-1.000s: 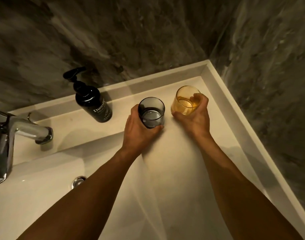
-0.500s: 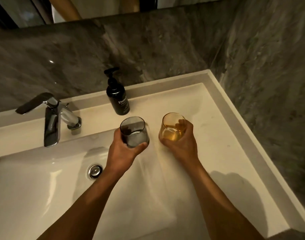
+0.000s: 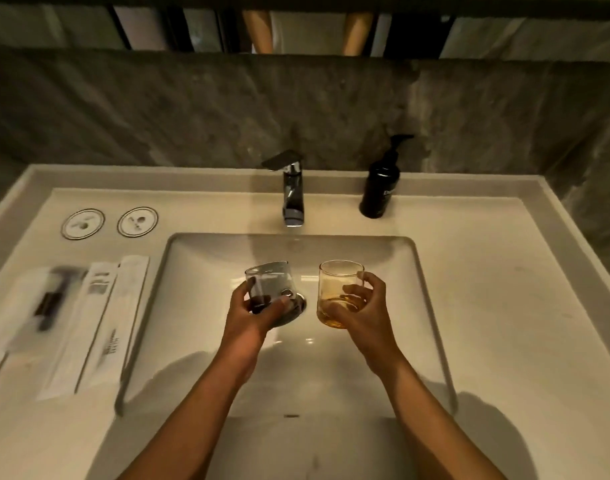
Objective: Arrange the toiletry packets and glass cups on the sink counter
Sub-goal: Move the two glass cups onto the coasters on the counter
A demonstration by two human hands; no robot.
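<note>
My left hand [image 3: 253, 315] grips a smoky grey glass cup [image 3: 267, 282], tilted a little, above the middle of the sink basin [image 3: 227, 258]. My right hand [image 3: 362, 308] holds an amber glass cup [image 3: 339, 282] upright beside it, also over the basin. Both cups are lifted off the counter [image 3: 487, 289]. On the counter's left side lie several long white toiletry packets [image 3: 99, 323] side by side, one showing a dark razor. Behind them sit two round white coasters [image 3: 83, 224].
A chrome faucet [image 3: 291, 188] stands at the back centre over the basin. A black pump bottle [image 3: 381, 181] is to its right against the dark stone wall. The drain plug shows behind the grey cup. A raised rim edges the counter.
Both cups have been lifted from the right back corner of the counter and carried left over the basin. The view has swung left, bringing the packets and coasters into sight.
</note>
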